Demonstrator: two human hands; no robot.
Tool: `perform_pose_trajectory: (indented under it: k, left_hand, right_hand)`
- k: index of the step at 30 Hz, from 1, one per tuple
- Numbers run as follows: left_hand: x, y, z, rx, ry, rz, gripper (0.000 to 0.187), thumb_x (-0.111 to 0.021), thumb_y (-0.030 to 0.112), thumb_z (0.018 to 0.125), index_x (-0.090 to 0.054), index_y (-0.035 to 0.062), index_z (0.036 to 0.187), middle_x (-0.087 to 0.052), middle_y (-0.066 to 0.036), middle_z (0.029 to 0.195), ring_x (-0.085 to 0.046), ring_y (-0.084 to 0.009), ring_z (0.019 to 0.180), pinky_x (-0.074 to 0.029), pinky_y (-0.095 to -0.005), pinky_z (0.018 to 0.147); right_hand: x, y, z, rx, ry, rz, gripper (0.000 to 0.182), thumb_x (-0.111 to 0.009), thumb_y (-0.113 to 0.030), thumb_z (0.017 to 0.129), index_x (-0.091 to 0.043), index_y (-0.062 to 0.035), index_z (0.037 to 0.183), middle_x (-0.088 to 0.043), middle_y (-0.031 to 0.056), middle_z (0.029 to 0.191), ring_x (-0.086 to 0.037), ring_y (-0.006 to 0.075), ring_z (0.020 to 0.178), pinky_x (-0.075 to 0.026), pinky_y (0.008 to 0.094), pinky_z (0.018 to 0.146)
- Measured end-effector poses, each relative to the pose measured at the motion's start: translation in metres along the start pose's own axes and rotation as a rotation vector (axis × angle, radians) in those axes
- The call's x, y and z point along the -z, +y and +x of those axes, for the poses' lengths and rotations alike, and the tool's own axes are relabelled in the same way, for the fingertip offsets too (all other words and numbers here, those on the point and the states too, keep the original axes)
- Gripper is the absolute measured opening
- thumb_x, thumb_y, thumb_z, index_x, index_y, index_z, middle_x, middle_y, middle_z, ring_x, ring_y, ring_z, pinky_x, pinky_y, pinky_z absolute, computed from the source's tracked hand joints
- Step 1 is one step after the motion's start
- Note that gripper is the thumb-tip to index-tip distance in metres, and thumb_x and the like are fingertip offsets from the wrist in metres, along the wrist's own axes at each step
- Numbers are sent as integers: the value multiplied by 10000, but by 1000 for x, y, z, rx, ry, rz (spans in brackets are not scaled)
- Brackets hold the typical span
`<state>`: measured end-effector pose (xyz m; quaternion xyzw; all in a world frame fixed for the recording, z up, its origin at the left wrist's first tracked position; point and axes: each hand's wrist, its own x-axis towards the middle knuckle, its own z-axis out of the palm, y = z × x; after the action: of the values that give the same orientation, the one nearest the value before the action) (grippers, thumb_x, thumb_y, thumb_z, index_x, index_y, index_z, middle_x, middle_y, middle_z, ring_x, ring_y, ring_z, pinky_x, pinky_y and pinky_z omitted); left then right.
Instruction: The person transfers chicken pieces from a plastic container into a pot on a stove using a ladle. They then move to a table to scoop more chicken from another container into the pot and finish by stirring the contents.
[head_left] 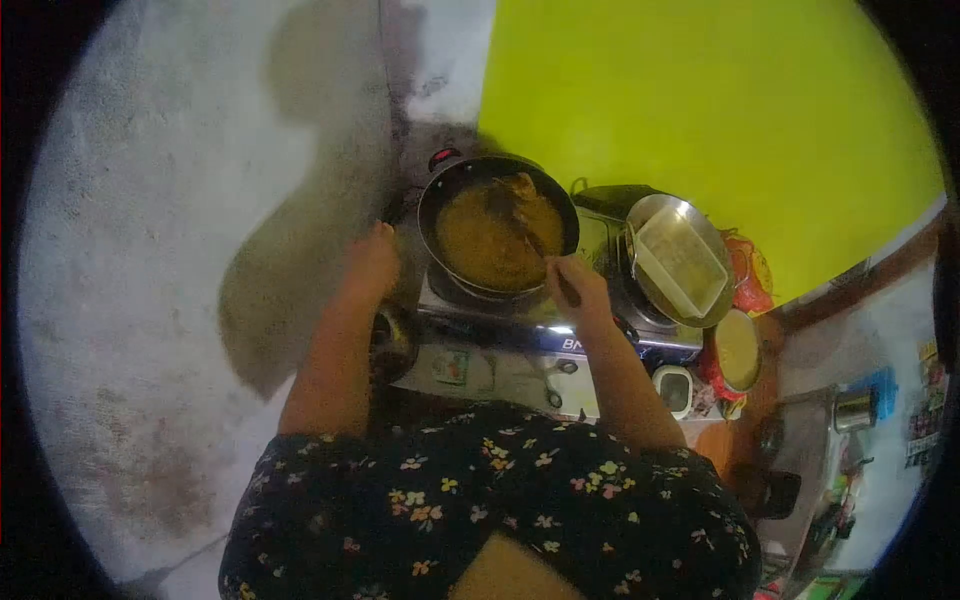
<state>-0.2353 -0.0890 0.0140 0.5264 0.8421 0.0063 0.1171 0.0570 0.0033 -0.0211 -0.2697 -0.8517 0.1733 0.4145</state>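
Observation:
A dark pan (431, 243) full of brown food in sauce (480, 240) stands on the left side of a gas stove (545, 335). My right hand (580, 285) is closed round the handle of a dark utensil (532, 238) at the pan's lower right rim, and the utensil's far end lies in the food. To the left of the pan, beside the wall, is my left hand (375, 260). Its fingers are dim and blurred, and whether it holds anything cannot be made out.
On the stove's right side sits a metal pan (708, 236) with a pale rectangular tray (683, 262) in it. A round container (738, 350), a small white-rimmed box (673, 391), scissors (555, 385) and a packet (450, 367) are nearby. Walls rise left and behind.

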Motion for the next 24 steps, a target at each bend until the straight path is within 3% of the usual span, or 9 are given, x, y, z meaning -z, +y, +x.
perform_pose_trajectory:
  k: [3, 6, 7, 10, 13, 16, 19, 22, 24]
  left_hand:
    - [-17, -13, 11, -22, 50, -61, 426, -459, 92, 903, -454, -34, 1310, -486, -213, 1336, -513, -342, 1193, -373, -440, 1042]
    - [-20, -15, 12, -41, 69, -47, 448, -461, 106, 905, -431, -37, 1328, -482, -219, 1340, -509, -350, 1196, -366, -443, 1047]
    - [-18, -14, 10, -44, 58, -29, 460, -460, 112, 905, -418, -37, 1339, -480, -221, 1342, -508, -352, 1198, -361, -446, 1051]
    - [-30, -19, 16, -45, 110, 17, 508, -446, 116, 904, -361, -23, 1385, -428, -208, 1399, -479, -353, 1232, -334, -452, 1073]
    - [-29, -16, 28, 105, -68, -90, 527, -424, 96, 908, -320, -5, 1415, -368, -181, 1453, -448, -346, 1264, -337, -451, 1077]
    - [-45, -29, 29, -39, 77, 39, 529, -422, 94, 912, -315, 11, 1423, -323, -157, 1485, -431, -340, 1280, -336, -447, 1077]
    - [-42, -26, 27, 1, 57, -12, 526, -416, 91, 912, -316, 16, 1424, -317, -145, 1492, -432, -336, 1283, -334, -447, 1079]
    - [-24, -18, 16, 28, -12, -47, 524, -424, 84, 911, -323, 17, 1421, -320, -138, 1490, -445, -336, 1270, -349, -445, 1066]
    - [-31, -20, 19, -9, 51, 24, 517, -430, 70, 905, -338, 14, 1410, -338, -146, 1476, -461, -342, 1252, -366, -444, 1051]
  right_hand:
    - [17, 2, 6, -24, 63, 22, 196, -634, 18, 798, -607, -29, 987, -599, 151, 825, -612, 316, 729, -491, 353, 635]
    - [26, 18, 10, -56, 64, -154, 185, -634, 6, 809, -618, -25, 990, -603, 157, 826, -615, 322, 730, -493, 351, 634]
    - [30, 17, 11, -152, 40, -181, 157, -626, -4, 824, -626, -23, 980, -603, 161, 816, -613, 329, 727, -496, 352, 635]
    - [29, 24, 15, -31, 104, -262, 151, -619, -7, 833, -628, -25, 982, -604, 162, 814, -608, 336, 709, -496, 346, 626]
    - [12, 41, 11, -86, 90, -212, 154, -637, -33, 840, -632, -15, 993, -608, 167, 830, -623, 301, 696, -504, 353, 632]
    - [-15, 75, -5, -250, 208, 84, 132, -629, -71, 878, -647, -26, 1001, -630, 128, 827, -636, 221, 688, -522, 340, 639]
    - [-24, 81, -10, -537, 273, 525, 137, -592, -106, 922, -653, -16, 1005, -643, 84, 828, -635, 158, 713, -532, 314, 655]
    - [-20, 75, -5, -762, 330, 701, 159, -558, -112, 945, -650, 2, 1008, -648, 69, 850, -637, 146, 734, -531, 278, 663]
    - [-19, 71, -5, -747, 374, 671, 185, -558, -115, 946, -639, 33, 1020, -652, 88, 878, -642, 150, 731, -531, 277, 672]
